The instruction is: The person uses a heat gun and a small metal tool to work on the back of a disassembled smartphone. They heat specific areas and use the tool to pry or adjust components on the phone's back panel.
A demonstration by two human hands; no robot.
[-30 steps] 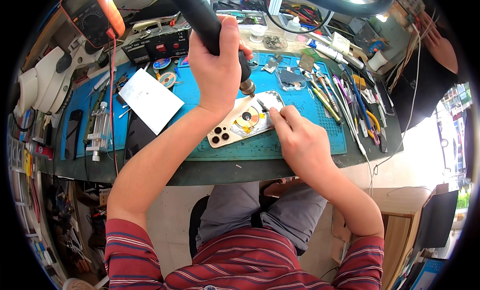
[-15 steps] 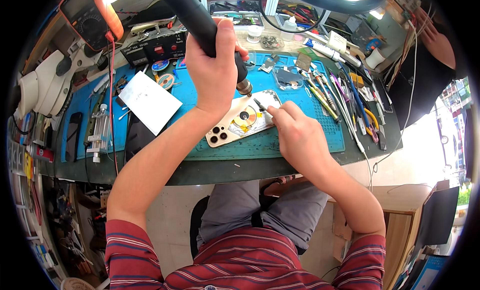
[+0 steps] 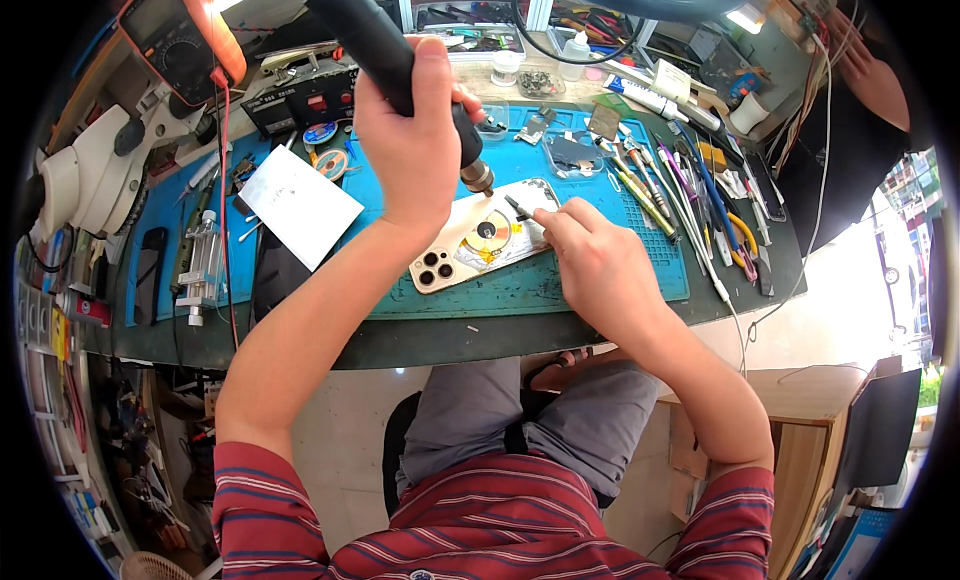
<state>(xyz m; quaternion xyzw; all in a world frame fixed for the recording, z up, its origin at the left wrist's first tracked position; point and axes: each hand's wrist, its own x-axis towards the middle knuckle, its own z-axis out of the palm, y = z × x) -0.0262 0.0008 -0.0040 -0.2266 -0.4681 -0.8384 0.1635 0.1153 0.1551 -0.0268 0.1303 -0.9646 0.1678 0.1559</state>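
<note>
My left hand (image 3: 408, 155) is wrapped round the black barrel of a hot air gun (image 3: 380, 50). Its metal nozzle (image 3: 477, 176) points down at the far edge of a gold phone (image 3: 455, 242). That phone lies back side up, its three camera lenses at the near left. Part of its back is bare, with a round copper-coloured coil (image 3: 489, 233) and yellow tape showing. From the right, my right hand (image 3: 607, 265) pinches a slim dark tool (image 3: 518, 209), its tip over the phone beside the coil; the tool's exact kind is unclear.
The phone rests on a blue work mat (image 3: 440, 305). A white card (image 3: 302, 205) lies left of it. Tweezers, pliers (image 3: 743, 242) and several pens crowd the right. A microscope (image 3: 95, 170) and multimeter (image 3: 180, 45) stand left. Another person's arm (image 3: 880, 90) shows at far right.
My left hand has shifted a little to the left with the hot air gun, carrying the nozzle along the phone's far edge. My right hand and its tool have barely moved.
</note>
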